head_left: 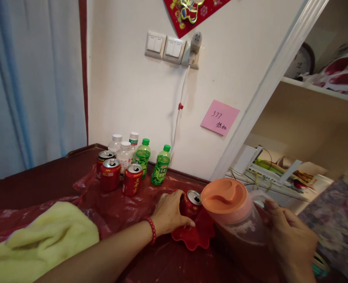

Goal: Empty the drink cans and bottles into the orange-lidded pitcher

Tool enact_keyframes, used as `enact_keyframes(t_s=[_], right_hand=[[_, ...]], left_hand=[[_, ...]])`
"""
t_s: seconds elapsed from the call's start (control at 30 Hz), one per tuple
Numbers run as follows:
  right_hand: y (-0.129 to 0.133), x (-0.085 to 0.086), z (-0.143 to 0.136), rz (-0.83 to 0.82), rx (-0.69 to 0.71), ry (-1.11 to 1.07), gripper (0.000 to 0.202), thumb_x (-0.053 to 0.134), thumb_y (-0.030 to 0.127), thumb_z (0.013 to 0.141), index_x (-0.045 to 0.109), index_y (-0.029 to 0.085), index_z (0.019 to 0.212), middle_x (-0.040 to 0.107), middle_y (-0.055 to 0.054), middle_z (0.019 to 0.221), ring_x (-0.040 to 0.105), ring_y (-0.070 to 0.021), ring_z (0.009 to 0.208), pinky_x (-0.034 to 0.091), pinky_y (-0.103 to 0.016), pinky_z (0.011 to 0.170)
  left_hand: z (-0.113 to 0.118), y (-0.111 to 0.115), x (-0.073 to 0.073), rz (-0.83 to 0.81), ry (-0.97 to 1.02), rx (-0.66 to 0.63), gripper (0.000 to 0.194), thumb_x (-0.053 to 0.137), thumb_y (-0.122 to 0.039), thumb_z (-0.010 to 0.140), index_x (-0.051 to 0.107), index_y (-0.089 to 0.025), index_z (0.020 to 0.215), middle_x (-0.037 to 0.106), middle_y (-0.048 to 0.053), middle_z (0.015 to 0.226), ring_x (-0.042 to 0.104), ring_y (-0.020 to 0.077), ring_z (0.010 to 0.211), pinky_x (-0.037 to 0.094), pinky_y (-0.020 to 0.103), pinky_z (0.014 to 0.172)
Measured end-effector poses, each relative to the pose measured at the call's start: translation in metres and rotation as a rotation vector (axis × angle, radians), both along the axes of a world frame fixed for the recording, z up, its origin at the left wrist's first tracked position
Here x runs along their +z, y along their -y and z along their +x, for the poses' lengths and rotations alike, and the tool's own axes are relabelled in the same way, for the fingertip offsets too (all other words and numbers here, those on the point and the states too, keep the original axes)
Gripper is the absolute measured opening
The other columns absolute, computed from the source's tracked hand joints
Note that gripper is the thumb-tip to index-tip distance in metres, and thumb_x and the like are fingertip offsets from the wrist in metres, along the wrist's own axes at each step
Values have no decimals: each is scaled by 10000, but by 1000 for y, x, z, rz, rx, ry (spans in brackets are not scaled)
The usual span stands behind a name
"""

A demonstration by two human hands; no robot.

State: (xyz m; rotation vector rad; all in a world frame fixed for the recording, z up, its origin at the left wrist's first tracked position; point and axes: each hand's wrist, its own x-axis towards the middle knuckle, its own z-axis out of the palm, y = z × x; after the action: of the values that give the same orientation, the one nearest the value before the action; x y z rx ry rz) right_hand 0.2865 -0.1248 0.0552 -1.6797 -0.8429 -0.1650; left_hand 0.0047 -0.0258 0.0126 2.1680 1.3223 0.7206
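Fingers of your left hand [168, 214] are wrapped around the opened red can [191, 203] standing on the red dish [196, 237], while your right hand [288, 239] grips the handle of the orange-lidded jug [235, 214], which sits just at the can's three o'clock. That jug's rim hangs right against the can's small mouth, so a quick tilt could miss and flood the dish. Three more cans [119, 175] and the bottles [150, 159] stand clear at ten o'clock.
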Motion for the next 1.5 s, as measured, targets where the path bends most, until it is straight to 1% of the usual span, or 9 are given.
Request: enact_keyframes(t_s=[0.17,0.27,0.4,0.53,0.63,0.83,1.2,1.33,1.5], right_hand=[[0,1,-1,5,7,-33,771,652,968,759,647,203,665,508,3,585,431,-168,602,322,-296,516],[1,1,-4,25,19,-15,749,650,940,806,658,199,696,524,1,603,434,-170,617,326,-295,531],[4,4,-9,22,28,-8,752,646,940,808,641,200,676,526,1,611,419,-165,618,320,-297,536],[6,5,-12,17,35,-13,709,648,889,855,636,198,698,515,10,618,411,-159,635,316,-288,550],[4,2,-7,21,21,-23,716,662,898,830,637,198,683,499,12,600,408,-157,617,311,-288,530],[1,-2,1,30,24,-43,731,685,913,800,670,189,703,541,6,627,428,-158,624,326,-288,525],[6,5,-8,22,30,-21,668,663,851,858,695,192,756,580,-1,661,455,-175,656,344,-307,586],[4,4,-6,23,11,-25,705,663,894,815,697,193,745,556,1,623,454,-179,635,346,-306,561],[2,1,0,6,6,-7,729,650,916,806,698,192,734,587,-6,636,462,-175,620,346,-306,537]], left_hand=[[0,0,-3,7,2,-3,810,1026,-566,560,705,-227,1222,795,76,1183,712,399,1111,538,471,979],[0,-1,-5,13,7,-2,804,1027,-566,562,702,-230,1216,796,74,1196,714,393,1114,536,470,984],[0,-1,-4,15,12,-11,815,1024,-568,572,696,-223,1234,793,73,1217,711,392,1129,534,475,992],[0,-1,-3,5,-8,-2,825,1021,-578,568,697,-221,1237,795,75,1192,710,389,1107,537,466,972],[0,-1,-3,3,-23,6,823,1015,-590,571,696,-223,1235,794,78,1196,706,397,1113,538,464,964],[0,0,-3,-2,-9,6,827,1015,-583,561,693,-234,1238,793,79,1206,703,403,1131,537,456,972],[0,-1,-3,10,1,-4,799,1020,-567,564,691,-240,1214,795,77,1201,716,392,1122,534,456,982],[0,-1,-3,5,-4,-1,807,1020,-571,559,691,-242,1219,795,75,1200,715,391,1122,537,450,975],[0,0,-1,13,-2,-5,799,1021,-561,566,693,-237,1218,795,74,1201,714,396,1117,538,466,979]])
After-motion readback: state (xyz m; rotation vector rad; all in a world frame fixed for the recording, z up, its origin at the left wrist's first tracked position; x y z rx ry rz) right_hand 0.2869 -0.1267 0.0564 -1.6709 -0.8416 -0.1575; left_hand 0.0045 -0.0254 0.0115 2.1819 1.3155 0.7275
